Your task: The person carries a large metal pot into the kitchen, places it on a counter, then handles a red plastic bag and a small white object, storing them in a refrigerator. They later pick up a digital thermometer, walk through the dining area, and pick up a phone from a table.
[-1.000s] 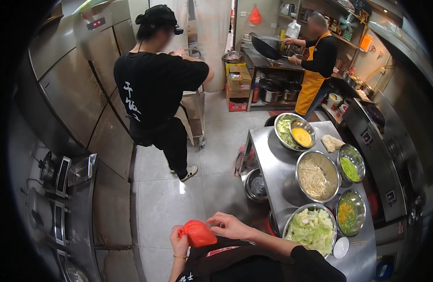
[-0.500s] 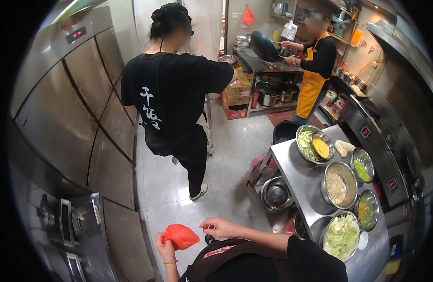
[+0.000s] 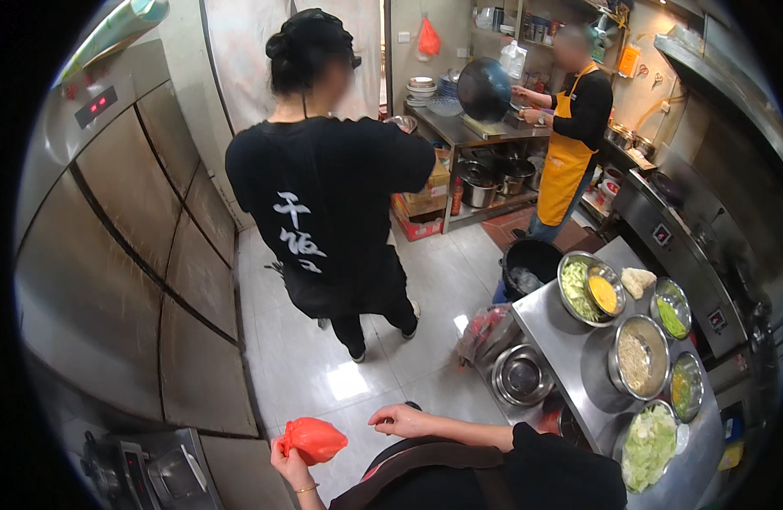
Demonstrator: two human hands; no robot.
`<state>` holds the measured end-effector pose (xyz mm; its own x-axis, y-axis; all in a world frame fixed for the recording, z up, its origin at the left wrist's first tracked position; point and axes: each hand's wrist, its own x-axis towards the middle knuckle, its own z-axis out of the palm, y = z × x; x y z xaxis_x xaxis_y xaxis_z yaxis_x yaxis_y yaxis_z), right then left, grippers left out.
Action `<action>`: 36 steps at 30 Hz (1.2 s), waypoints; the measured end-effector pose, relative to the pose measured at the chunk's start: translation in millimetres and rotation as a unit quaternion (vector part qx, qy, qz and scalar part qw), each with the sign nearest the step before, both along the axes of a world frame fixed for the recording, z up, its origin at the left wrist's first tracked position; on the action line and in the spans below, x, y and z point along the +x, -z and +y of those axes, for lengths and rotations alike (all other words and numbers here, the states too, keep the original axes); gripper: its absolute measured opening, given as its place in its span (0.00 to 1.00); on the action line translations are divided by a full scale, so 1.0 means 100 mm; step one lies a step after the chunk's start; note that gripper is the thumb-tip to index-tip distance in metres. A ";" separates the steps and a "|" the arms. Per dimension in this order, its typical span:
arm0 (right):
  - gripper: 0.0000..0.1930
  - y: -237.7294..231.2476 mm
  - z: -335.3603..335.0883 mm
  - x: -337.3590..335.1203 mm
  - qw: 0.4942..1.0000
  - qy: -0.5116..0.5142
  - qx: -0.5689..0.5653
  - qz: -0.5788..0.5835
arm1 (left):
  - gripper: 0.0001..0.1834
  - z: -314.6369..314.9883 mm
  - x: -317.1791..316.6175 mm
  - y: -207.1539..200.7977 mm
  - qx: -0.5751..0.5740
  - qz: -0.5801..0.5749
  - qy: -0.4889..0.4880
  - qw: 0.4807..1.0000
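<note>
My left hand (image 3: 291,466) is closed round the gathered neck of a red plastic bag (image 3: 316,440). Rounded and puffed out, the bag keeps its contents hidden. It hangs over the tiled floor, well apart from the worktop. A short way to its right, my right hand (image 3: 398,422) is held in the air with its fingers loosely bent and nothing in them. A gap separates this hand from the bag.
A person in black (image 3: 323,204) stands just ahead. Farther back, a person in a yellow apron (image 3: 572,161) holds a wok (image 3: 484,90). Steel cabinets (image 3: 119,280) line the left. On the right, a steel worktop (image 3: 570,353) bears several bowls of cut vegetables.
My view has shifted, and the worktop sits farther right. The person in black is nearer and has stepped. My left hand still grips the red bag; my right stays beside it.
</note>
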<state>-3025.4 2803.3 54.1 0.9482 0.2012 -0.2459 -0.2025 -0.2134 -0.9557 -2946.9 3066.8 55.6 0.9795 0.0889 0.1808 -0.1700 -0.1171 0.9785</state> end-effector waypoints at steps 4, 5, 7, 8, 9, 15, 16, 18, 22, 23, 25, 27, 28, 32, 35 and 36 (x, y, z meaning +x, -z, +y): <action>0.13 -0.01 -0.24 0.62 0.999 -0.008 0.031 0.031 | 0.08 -0.13 0.39 0.00 0.002 -0.004 -0.033 0.999; 0.13 -0.02 -0.31 0.76 0.999 -0.018 0.033 0.030 | 0.08 -0.17 0.47 0.00 0.005 -0.005 -0.035 0.999; 0.13 -0.04 -0.43 1.04 0.998 -0.041 0.045 0.024 | 0.09 -0.16 0.55 -0.03 0.041 0.054 -0.052 0.996; 0.13 -0.04 -0.47 1.19 0.997 -0.065 0.029 0.023 | 0.12 -0.19 0.64 -0.02 0.063 0.067 -0.061 0.994; 0.13 -0.04 -0.47 1.32 0.996 -0.073 0.035 0.028 | 0.14 -0.19 0.69 -0.02 0.086 0.082 -0.071 0.990; 0.11 -0.03 -0.42 2.10 0.992 -0.107 0.061 0.035 | 0.11 -0.22 1.19 -0.02 0.081 0.097 -0.115 0.985; 0.11 -0.01 -0.39 2.23 0.992 -0.106 0.057 0.040 | 0.10 -0.23 1.32 0.01 0.041 0.093 -0.112 0.988; 0.11 0.06 -0.28 2.52 0.989 -0.110 0.075 0.060 | 0.09 -0.23 1.63 0.08 -0.043 0.080 -0.117 0.989; 0.11 0.21 -0.09 3.08 0.989 -0.076 0.103 0.079 | 0.10 0.09 2.27 0.17 0.124 0.079 -0.113 0.983; 0.11 0.21 -0.05 3.22 0.990 -0.065 0.103 0.076 | 0.10 0.13 2.46 0.19 0.094 0.058 -0.107 0.988; 0.11 0.19 0.05 3.52 0.989 -0.035 0.098 0.108 | 0.09 0.27 2.86 0.15 0.101 0.064 -0.084 0.989; 0.11 0.13 0.18 3.82 0.990 -0.010 0.071 0.120 | 0.09 0.39 3.24 0.05 0.101 0.042 -0.069 0.992; 0.11 0.09 0.24 3.98 0.989 -0.001 0.063 0.132 | 0.09 0.43 3.47 0.00 0.100 0.031 -0.060 0.993; 0.11 0.02 0.44 4.56 0.989 0.013 0.056 0.135 | 0.09 0.60 4.20 -0.20 0.106 0.028 -0.038 0.993; 0.11 0.04 0.56 4.89 0.990 0.007 0.010 0.140 | 0.09 0.65 4.63 -0.23 0.099 0.004 -0.024 0.995; 0.11 0.05 0.59 4.96 0.990 -0.007 -0.027 0.141 | 0.09 0.66 4.76 -0.21 0.088 0.008 -0.024 0.996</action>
<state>-2529.4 2862.2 48.9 0.8376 0.1928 -0.5112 -0.4564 -0.2673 -0.8486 -2470.9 3132.5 76.9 0.9778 0.1031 0.1825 -0.1452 -0.2942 0.9446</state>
